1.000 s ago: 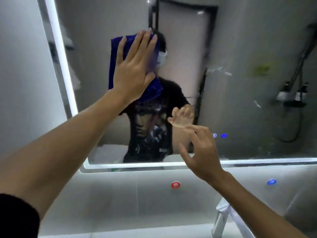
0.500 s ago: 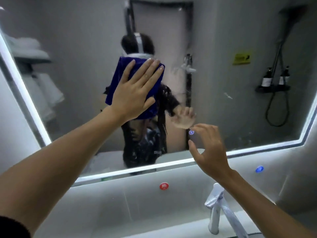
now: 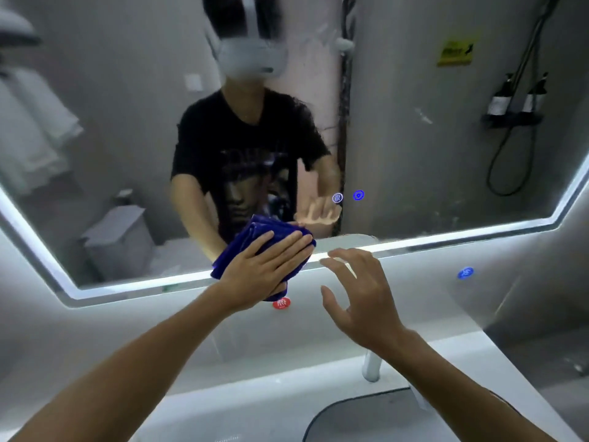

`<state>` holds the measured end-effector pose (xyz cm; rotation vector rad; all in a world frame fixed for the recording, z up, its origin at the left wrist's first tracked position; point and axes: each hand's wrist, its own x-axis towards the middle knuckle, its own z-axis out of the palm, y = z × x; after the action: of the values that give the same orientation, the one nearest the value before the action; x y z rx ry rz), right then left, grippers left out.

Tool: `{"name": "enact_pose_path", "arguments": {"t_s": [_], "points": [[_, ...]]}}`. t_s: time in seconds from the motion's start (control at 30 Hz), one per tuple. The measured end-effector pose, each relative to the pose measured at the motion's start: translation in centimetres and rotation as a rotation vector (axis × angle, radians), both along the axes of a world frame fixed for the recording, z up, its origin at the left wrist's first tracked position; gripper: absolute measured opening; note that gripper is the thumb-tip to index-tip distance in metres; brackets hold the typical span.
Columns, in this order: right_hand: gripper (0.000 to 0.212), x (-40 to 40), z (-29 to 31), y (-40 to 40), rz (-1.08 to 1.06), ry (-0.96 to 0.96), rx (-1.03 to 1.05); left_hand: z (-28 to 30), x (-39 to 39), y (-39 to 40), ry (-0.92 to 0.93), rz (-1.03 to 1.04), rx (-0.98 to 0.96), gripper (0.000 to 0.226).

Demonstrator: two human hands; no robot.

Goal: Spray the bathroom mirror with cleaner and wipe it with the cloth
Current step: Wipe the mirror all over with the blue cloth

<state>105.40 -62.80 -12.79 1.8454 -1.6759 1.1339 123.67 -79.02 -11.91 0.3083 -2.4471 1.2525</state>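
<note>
Dark basin rim (image 3: 322,416) lay nearest, white tap (image 3: 371,366) behind it. Right hand (image 3: 363,295) hovered with fingers spread, grasping nothing. Left hand (image 3: 261,269) pressed blue cloth (image 3: 255,237) with flat straight fingers against lit bottom edge of mirror (image 3: 414,154). Red sticker (image 3: 281,303) sat just below cloth.

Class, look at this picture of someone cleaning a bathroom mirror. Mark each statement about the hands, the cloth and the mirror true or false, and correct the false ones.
1. The left hand presses a blue cloth with flat fingers. True.
2. The cloth is at the top of the mirror. False: it is at the lit bottom edge.
3. The right hand holds a spray bottle. False: it holds nothing, fingers spread.
4. A red round sticker sits on the wall just below the cloth. True.
5. The two hands touch each other. False: they are apart.
</note>
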Motion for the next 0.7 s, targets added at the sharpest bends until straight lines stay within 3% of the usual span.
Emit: {"name": "enact_pose_path", "arguments": {"t_s": [0.2, 0.4, 0.7], "points": [[0.036, -1.6, 2.0, 0.0, -0.007, -0.014, -0.065, 6.1, 0.3, -0.1, -0.046, 0.007, -0.065, 0.072], [0.032, -2.3, 6.9, -0.3, 0.033, 0.011, -0.203, 19.0, -0.5, -0.1, 0.095, 0.095, -0.141, 0.077], [0.027, -4.3, 15.4, -0.1, 0.015, 0.067, -0.375, 36.7, -3.1, 0.8, 0.456, 0.123, -0.133, 0.07]]}}
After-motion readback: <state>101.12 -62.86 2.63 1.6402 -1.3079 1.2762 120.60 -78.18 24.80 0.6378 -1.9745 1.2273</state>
